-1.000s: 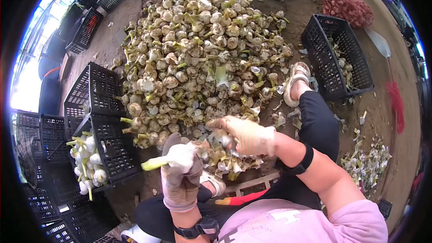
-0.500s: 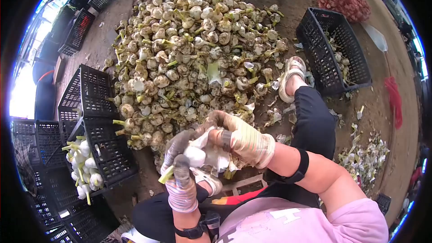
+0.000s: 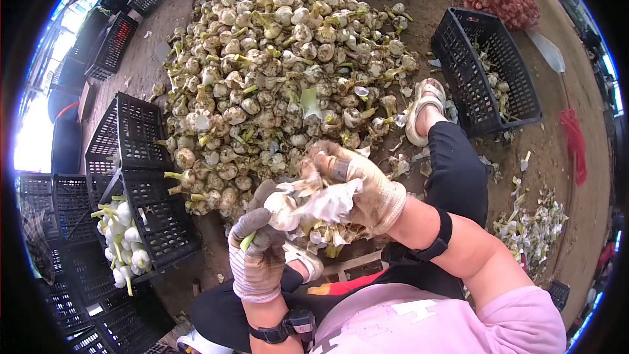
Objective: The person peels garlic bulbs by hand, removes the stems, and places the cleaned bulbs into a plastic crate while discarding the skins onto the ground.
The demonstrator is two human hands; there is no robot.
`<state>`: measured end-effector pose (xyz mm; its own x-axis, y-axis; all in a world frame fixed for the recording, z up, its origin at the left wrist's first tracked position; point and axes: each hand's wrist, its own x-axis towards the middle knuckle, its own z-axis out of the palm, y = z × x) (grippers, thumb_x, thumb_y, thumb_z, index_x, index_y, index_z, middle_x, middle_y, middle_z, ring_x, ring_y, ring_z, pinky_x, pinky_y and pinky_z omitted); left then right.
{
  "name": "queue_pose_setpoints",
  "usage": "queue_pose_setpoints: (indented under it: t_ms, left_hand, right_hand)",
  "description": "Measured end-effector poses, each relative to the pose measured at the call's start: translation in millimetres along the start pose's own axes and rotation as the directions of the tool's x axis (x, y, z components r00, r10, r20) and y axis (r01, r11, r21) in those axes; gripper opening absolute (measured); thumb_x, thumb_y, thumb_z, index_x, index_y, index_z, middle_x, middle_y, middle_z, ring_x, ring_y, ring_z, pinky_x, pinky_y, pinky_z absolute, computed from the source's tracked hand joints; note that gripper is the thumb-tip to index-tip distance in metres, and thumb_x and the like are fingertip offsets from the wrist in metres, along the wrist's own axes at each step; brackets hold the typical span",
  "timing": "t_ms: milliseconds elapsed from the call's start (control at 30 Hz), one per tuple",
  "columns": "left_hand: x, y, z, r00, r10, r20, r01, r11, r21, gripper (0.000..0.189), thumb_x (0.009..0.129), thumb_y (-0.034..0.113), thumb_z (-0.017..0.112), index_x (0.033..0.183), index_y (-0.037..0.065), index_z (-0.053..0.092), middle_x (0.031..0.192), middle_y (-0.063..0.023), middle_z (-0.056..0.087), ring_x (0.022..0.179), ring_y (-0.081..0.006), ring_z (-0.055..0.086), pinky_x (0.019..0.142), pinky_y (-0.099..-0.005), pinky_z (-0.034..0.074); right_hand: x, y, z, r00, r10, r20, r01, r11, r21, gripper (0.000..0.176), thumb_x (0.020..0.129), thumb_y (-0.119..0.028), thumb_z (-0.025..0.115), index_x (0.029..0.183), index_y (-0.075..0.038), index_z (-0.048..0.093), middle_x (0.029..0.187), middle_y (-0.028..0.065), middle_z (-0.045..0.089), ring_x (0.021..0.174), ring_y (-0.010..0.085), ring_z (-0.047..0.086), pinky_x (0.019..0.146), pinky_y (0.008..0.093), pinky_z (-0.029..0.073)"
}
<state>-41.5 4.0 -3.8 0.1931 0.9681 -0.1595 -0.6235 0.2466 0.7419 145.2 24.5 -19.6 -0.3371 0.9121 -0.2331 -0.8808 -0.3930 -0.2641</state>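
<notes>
My left hand (image 3: 257,249), in a grey-fingered striped glove, is closed around the stem end of a garlic bulb (image 3: 282,211). A bit of green stem pokes out between its fingers. Beside it, my gloved right hand (image 3: 370,190) has its fingers curled over loose papery garlic skin (image 3: 331,202), which stretches from the bulb toward the palm. Part of that grip is hidden by the skin. Just beyond both hands lies a large pile of unpeeled garlic bulbs (image 3: 262,92), dirt-stained and with short stems.
Cleaned white garlic (image 3: 124,239) sits in a black crate (image 3: 160,223) at left. Another black crate (image 3: 481,72) at right holds some bulbs. A red mesh sack (image 3: 501,0) stands behind it. Peeled scraps (image 3: 534,226) litter the right floor. My sandalled foot (image 3: 426,108) is beside the pile.
My right hand has moved slightly up and right, drawing papery skin out from the bulb. My left fingers have shifted and now cover more of the stem.
</notes>
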Motion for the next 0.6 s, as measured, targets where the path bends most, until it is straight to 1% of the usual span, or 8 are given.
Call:
queue_pose_setpoints:
  t_ms: [67,200,233,267,300,367,467,600]
  left_hand:
    - [-1,1,-3,1.000,0.018,0.019,-0.017,0.999,-0.049,0.029,0.071,0.003,0.072,0.100,0.008,0.067,0.127,-0.0191,0.050,0.107,-0.0308,0.057,0.084,-0.0387,0.054]
    - [-1,6,1,0.996,0.050,-0.073,-0.052,0.999,-0.017,0.034,0.073,0.005,0.071,0.107,0.007,0.063,0.126,-0.0161,0.052,0.105,-0.0278,0.058,0.084,-0.0395,0.053]
    - [0,6,4,0.990,0.061,-0.124,-0.052,0.995,0.081,0.041,0.075,0.008,0.070,0.114,0.005,0.059,0.124,-0.0137,0.054,0.105,-0.0245,0.058,0.085,-0.0358,0.052]
    - [1,4,3,0.983,0.104,-0.152,-0.073,0.979,0.193,0.043,0.077,0.009,0.068,0.118,0.002,0.056,0.123,-0.0131,0.055,0.106,-0.0223,0.058,0.086,-0.0340,0.051]
    - [0,2,5,0.983,0.103,-0.153,-0.072,0.978,0.194,0.043,0.077,0.009,0.068,0.118,0.002,0.056,0.123,-0.0131,0.055,0.106,-0.0223,0.058,0.086,-0.0340,0.051]
    - [-4,-3,10,0.972,0.138,-0.192,-0.088,0.964,0.249,0.043,0.076,0.011,0.070,0.116,0.002,0.057,0.122,-0.0152,0.055,0.106,-0.0220,0.057,0.088,-0.0327,0.050]
    - [-5,-2,10,0.973,0.174,-0.152,-0.125,0.950,0.287,0.040,0.077,0.012,0.070,0.114,0.003,0.058,0.122,-0.0158,0.055,0.108,-0.0240,0.057,0.089,-0.0345,0.050]
    - [-6,5,-2,0.995,0.071,-0.064,-0.062,0.990,0.130,0.035,0.074,0.010,0.073,0.107,0.004,0.063,0.122,-0.0179,0.054,0.107,-0.0259,0.057,0.090,-0.0348,0.049]
  right_hand:
    - [13,-6,-7,0.997,-0.047,-0.060,0.056,0.984,0.170,0.009,0.090,-0.012,0.053,0.098,-0.007,0.051,0.086,0.0057,0.056,0.079,0.0181,0.060,0.071,0.0332,0.053]
    - [-1,-10,8,0.992,-0.096,0.086,0.112,0.973,-0.203,0.019,0.087,-0.010,0.057,0.103,-0.007,0.048,0.085,0.0033,0.052,0.076,0.0120,0.054,0.067,0.0280,0.049]
    - [-5,1,15,0.958,-0.189,0.214,0.264,0.870,-0.416,0.026,0.084,-0.011,0.061,0.106,-0.007,0.047,0.087,0.0030,0.051,0.078,0.0110,0.053,0.067,0.0274,0.048]
    - [-4,11,14,0.912,-0.280,0.299,0.407,0.538,-0.738,0.048,0.073,-0.014,0.074,0.110,-0.008,0.045,0.092,0.0027,0.051,0.084,0.0095,0.050,0.067,0.0285,0.047]
    - [-1,16,10,0.919,-0.222,0.325,0.394,0.507,-0.767,0.062,0.062,-0.021,0.082,0.111,-0.007,0.045,0.094,0.0052,0.054,0.085,0.0140,0.055,0.067,0.0306,0.047]
    - [-6,13,10,0.912,-0.205,0.356,0.370,0.036,-0.928,0.054,0.064,-0.021,0.079,0.107,-0.008,0.051,0.086,0.0082,0.059,0.077,0.0186,0.061,0.063,0.0310,0.048]
    - [-4,4,11,0.975,0.019,0.222,0.223,-0.117,-0.968,0.045,0.066,-0.022,0.076,0.104,-0.010,0.056,0.074,0.0099,0.060,0.067,0.0235,0.062,0.060,0.0327,0.048]
    - [0,1,4,0.920,0.169,0.354,0.373,-0.100,-0.922,0.035,0.071,-0.020,0.073,0.101,-0.009,0.060,0.070,0.0062,0.061,0.062,0.0171,0.060,0.057,0.0303,0.048]
